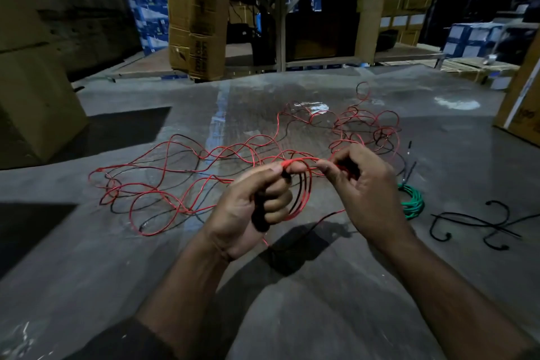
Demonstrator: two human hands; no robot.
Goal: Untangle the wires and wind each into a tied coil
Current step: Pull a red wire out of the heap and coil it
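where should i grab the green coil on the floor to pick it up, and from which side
Judging by its pose, grip the green coil across its bundled strands on the exposed right edge, coming from above. It lies flat on the floor, and the right hand covers its left part, so the right side looks freest.

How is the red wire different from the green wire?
The red wire sprawls in loose tangled loops across the floor; the green wire is already wound into a small neat coil. Both hands, left hand and right hand, hold the red wire; nothing touches the green wire. Both are thin wires.
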